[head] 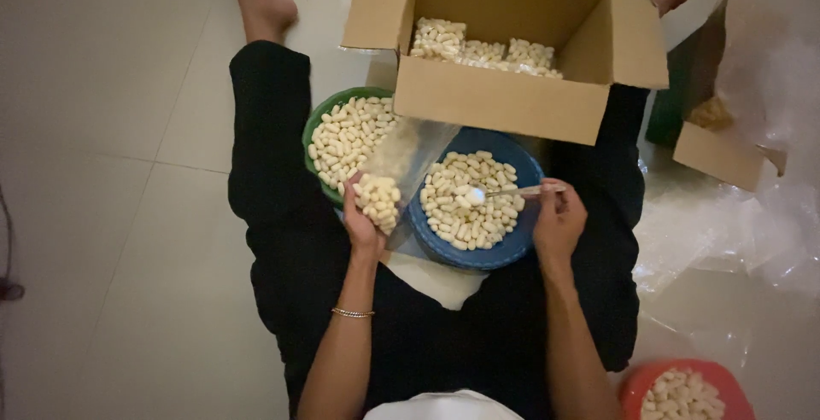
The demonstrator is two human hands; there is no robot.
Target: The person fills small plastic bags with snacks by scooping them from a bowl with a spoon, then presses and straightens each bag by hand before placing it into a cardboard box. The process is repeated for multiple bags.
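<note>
1. While I watch from above, my left hand (362, 219) grips a clear bag (395, 171) part-filled with pale pieces.
2. Right hand (559, 219) pinches a spoon (506, 191) over the blue bowl (512, 245).
3. Green bowl (318, 121) sits beside it.

So it's a pale, glossy tiled floor (111, 215) with faint grout lines, and the person is sitting right on it, legs in black trousers spread out, bare feet up top. Between the legs sit a round green plastic bowl (318, 125) and a round blue plastic bowl (478, 253), both full of small cream oval pieces, with an open brown cardboard box (504, 100) just behind them. Off to the right there's crumpled clear plastic sheeting (726, 232), a second open cardboard box (717, 155), and a red plastic bowl (636, 386) of the same pieces at the bottom edge.
</note>
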